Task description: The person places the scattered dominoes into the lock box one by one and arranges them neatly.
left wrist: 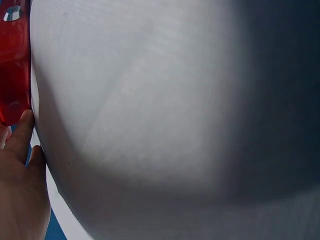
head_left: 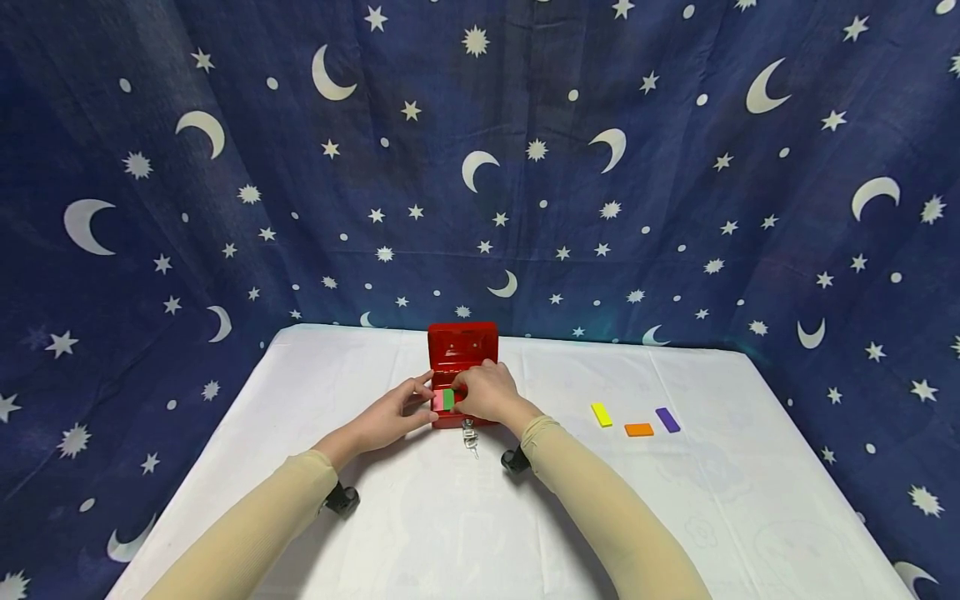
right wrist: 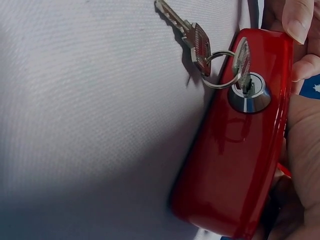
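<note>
A small red cash box (head_left: 462, 343) stands on the white cloth, lid raised at the back. Inside, at the left end, are a pink block (head_left: 438, 402) and a green block (head_left: 448, 399), side by side. My left hand (head_left: 384, 418) holds the box's left end, thumb at the front corner and fingers farther back along the rim. Reaching in from the right, my right hand (head_left: 489, 392) pinches the green block between thumb and fingers; it hides the right part of the interior. A key (right wrist: 244, 59) sits in the front lock (right wrist: 250, 95), with a second key (right wrist: 196, 46) on its ring.
Right of the box lie a yellow block (head_left: 602, 414), an orange block (head_left: 639, 430) and a purple block (head_left: 667, 419). Behind and beside the white-covered table (head_left: 420, 508) hangs a dark blue curtain (head_left: 540, 100) with moons and stars.
</note>
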Available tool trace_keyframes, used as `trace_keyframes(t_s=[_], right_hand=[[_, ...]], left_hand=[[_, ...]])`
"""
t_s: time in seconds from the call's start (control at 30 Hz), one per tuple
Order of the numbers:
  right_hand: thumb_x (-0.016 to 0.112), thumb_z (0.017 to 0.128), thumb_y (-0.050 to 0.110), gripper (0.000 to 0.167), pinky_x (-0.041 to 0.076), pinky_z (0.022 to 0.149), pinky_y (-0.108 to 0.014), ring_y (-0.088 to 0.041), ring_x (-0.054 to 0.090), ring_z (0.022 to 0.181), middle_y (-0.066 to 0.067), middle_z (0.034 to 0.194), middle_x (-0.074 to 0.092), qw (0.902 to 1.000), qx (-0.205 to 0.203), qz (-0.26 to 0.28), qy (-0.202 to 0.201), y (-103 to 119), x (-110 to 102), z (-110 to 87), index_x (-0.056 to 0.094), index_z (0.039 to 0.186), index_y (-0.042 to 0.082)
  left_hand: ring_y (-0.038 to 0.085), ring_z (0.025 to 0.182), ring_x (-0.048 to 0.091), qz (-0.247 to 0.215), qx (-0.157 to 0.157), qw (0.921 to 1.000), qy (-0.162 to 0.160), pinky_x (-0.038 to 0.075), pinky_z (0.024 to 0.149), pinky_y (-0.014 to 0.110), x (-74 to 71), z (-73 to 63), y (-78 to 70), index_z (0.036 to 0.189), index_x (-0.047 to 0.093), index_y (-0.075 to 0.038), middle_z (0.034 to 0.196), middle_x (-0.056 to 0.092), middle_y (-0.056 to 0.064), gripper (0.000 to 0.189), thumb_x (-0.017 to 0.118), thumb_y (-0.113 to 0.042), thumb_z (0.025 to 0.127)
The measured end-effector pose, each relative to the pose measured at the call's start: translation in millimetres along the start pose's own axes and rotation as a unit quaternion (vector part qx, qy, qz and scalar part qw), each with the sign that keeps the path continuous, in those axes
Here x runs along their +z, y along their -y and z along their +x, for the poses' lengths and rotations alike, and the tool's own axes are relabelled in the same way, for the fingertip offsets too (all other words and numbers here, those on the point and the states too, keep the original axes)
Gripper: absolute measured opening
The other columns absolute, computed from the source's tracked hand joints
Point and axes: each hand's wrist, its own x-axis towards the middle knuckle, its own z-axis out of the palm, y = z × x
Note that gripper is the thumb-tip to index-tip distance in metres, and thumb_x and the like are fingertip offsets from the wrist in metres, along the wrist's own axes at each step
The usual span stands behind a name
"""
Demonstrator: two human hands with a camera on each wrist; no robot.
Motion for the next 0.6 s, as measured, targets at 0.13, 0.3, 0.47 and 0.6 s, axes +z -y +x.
trace_keyframes(t_s=[0.13,0.3,0.47,0.6], right_hand=[[0.085,0.08,0.039,0.042,0.041,0.089,-0.038,-0.016,0.048,0.093,0.012,0.095,0.072,1.0,0.002,0.0,-0.001,-1.0,-0.2,-0.1,0.077,0.119,0.025],[0.084,0.081,0.041,0.043,0.041,0.088,-0.037,-0.016,0.048,0.094,0.011,0.098,0.072,1.0,0.0,0.0,-0.003,-2.0,-1.9,-1.3,0.076,0.12,0.025],[0.083,0.082,0.042,0.042,0.041,0.085,-0.036,-0.016,0.049,0.092,0.01,0.103,0.074,0.9997,-0.006,0.017,-0.016,-3.0,-6.1,-4.5,0.077,0.119,0.024],[0.083,0.081,0.043,0.043,0.041,0.085,-0.036,-0.015,0.049,0.093,0.01,0.105,0.075,0.9992,-0.008,0.03,-0.027,-5.2,-10.3,-8.0,0.077,0.119,0.024]], left_hand=[[0.024,0.146,0.04,0.002,0.003,1.0,0.0,0.027,0.119,0.056,-0.1,1.1,0.1,0.123,0.055,-0.02,0.168,0.024,-0.008,0.04,0.072,-0.044,0.095],[0.023,0.146,0.041,0.004,0.006,1.0,-0.001,0.028,0.119,0.056,0.1,2.3,-0.6,0.123,0.055,-0.02,0.168,0.024,-0.009,0.041,0.072,-0.045,0.095],[0.023,0.145,0.042,0.003,0.003,1.0,-0.001,0.027,0.119,0.056,0.1,2.0,-0.9,0.123,0.055,-0.02,0.167,0.025,-0.009,0.043,0.072,-0.046,0.094],[0.025,0.144,0.043,0.002,-0.001,1.0,0.0,0.028,0.119,0.057,0.4,1.2,0.5,0.123,0.055,-0.021,0.168,0.025,-0.007,0.042,0.072,-0.046,0.094]])
